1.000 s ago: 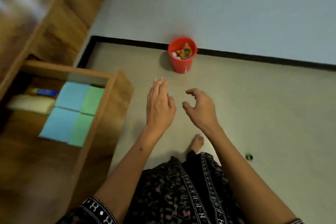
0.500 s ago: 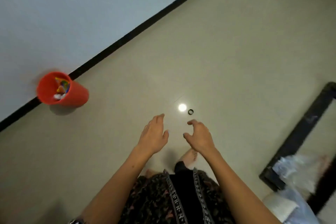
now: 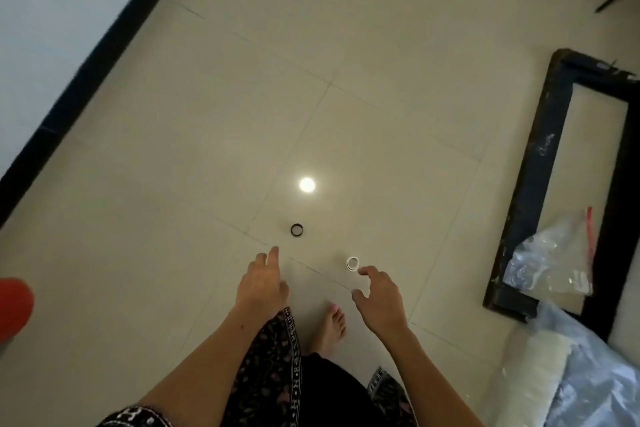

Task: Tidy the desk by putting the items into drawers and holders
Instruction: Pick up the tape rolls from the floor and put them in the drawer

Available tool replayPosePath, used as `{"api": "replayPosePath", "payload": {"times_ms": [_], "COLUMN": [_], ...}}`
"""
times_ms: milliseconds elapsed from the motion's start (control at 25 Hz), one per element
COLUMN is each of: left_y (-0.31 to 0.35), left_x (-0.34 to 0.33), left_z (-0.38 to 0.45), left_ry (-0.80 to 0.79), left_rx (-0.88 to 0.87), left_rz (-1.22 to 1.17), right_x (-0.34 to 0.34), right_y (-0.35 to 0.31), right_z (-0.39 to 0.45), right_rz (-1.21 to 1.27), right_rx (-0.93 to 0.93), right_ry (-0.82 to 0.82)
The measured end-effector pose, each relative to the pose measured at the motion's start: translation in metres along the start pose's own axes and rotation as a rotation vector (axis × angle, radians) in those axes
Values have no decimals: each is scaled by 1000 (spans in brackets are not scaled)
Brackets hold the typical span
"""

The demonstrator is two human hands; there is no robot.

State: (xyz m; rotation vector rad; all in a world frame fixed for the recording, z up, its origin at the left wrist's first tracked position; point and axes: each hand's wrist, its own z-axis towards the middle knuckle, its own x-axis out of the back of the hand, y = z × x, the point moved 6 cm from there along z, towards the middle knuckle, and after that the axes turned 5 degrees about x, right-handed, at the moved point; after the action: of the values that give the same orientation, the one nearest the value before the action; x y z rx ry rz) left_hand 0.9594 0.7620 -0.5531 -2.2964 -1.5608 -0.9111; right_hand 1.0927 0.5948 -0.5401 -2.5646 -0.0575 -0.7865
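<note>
Two small rings lie on the beige tiled floor: a black ring ahead of me and a white ring to its right. My left hand hangs empty with fingers extended, just below and left of the black ring. My right hand is empty with fingers curled apart, its fingertips close beside the white ring, not touching it. The desk and its drawers are out of view.
A red cup is cut off at the left edge. A black frame lies on the floor at right with clear plastic bags on it. The wall's black skirting runs along the left. My bare foot stands below the hands.
My view has swung right, away from the open drawer and the red cup. The white ring has come into sight and both empty hands now hang near the rings.
</note>
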Motion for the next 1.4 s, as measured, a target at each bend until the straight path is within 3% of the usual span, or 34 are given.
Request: {"api": "replayPosePath", "payload": {"times_ms": [280, 480, 760, 920, 1080, 1400], "left_y": [27, 31, -1, -15, -18, -28], "left_x": [-88, -154, -202, -210, -185, -62], "left_z": [152, 239, 310, 306, 262, 120], "left_ry": [44, 58, 93, 136, 226, 438], "left_rx": [-40, -198, -234, -229, -185, 21], "left_rz": [168, 373, 509, 365, -40, -509], "right_x": [-87, -149, -201, -215, -193, -75], "right_y": [98, 152, 182, 185, 167, 17], "right_z": [125, 188, 246, 245, 209, 107], "right_rz": [52, -53, -133, -81, 69, 114], "right_rx": [-73, -28, -4, -35, -95, 75], "right_ry": [-55, -164, -144, 11, 117, 244]}}
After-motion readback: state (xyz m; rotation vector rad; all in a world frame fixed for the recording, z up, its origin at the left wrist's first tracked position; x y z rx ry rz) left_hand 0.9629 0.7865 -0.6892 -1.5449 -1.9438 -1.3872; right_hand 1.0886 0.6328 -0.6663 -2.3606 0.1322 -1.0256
